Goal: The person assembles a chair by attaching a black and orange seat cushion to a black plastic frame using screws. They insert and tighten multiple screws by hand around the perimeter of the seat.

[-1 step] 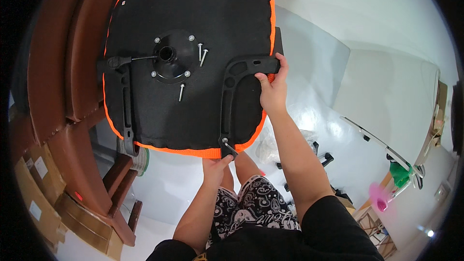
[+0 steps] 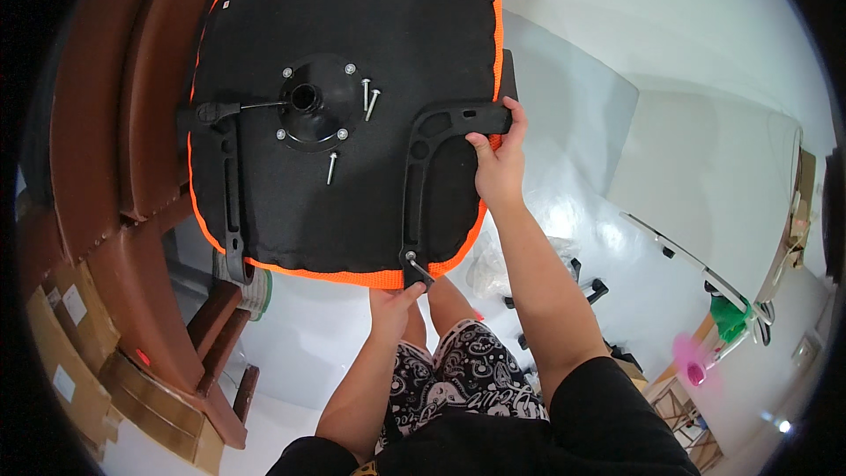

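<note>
A chair seat [image 2: 291, 203] lies with its black underside up and an orange fabric rim around it. My right hand [image 2: 500, 167] grips the outer end of the right black armrest [image 2: 414, 185], thumb on the near side and fingers at the tip. At the near edge my left hand [image 2: 392, 307] is closed around the armrest's lower end, its fingers partly hidden below. A bolt [image 2: 421, 270] stands tilted at that lower end. Three loose bolts [image 2: 331, 168] lie on the fabric beside the round black mounting plate [image 2: 315, 128], which bears a lever.
At the left, a second black armrest [image 2: 231, 194] lies along the seat, next to brown padded furniture [image 2: 110, 97]. Cardboard boxes [image 2: 66, 361] stand lower left. Clear plastic wrapping [image 2: 493, 269] and black caster parts [image 2: 597, 291] lie on the floor. A pink fan [image 2: 696, 370] stands far right.
</note>
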A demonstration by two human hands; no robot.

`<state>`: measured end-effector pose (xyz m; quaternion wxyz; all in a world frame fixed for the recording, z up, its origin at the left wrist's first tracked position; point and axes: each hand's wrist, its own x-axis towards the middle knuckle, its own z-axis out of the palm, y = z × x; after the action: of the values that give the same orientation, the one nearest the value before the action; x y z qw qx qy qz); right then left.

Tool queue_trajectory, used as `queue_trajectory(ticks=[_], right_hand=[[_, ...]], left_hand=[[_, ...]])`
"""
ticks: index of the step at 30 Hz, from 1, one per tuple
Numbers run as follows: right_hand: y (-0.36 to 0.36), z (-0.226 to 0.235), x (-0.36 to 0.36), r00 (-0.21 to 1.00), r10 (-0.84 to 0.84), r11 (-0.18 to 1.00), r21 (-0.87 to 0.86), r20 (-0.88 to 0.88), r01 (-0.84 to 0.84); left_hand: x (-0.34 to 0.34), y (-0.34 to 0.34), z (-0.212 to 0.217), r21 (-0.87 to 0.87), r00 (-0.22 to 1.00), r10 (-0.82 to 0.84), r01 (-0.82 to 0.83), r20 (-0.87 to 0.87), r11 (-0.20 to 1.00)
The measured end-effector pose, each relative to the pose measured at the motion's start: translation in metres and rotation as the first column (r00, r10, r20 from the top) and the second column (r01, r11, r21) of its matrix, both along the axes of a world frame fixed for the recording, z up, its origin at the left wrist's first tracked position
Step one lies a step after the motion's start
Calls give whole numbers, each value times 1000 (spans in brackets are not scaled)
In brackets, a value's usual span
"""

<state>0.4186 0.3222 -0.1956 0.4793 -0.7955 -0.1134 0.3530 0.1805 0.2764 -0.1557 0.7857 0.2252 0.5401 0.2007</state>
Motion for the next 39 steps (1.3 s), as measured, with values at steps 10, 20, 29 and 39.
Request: queue_trajectory(ticks=[10, 20, 29, 39], right_hand=[[-21, -3, -16, 952, 39, 999, -13, 305, -37], [-72, 76, -69, 153, 864, 336, -324, 479, -885], [-34, 64, -64, -48, 798, 162, -291, 600, -943], [-31, 58, -57, -74, 776, 78, -211, 626, -974]], left_hand=[[-8, -5, -8, -67, 993, -54, 47, -107, 997], [-15, -2, -27, 31, 998, -26, 27, -48, 999], [-13, 1, -24, 123, 973, -144, 167, -182, 978], [-16, 8, -24, 42, 872, -376, 408, -315, 912]])
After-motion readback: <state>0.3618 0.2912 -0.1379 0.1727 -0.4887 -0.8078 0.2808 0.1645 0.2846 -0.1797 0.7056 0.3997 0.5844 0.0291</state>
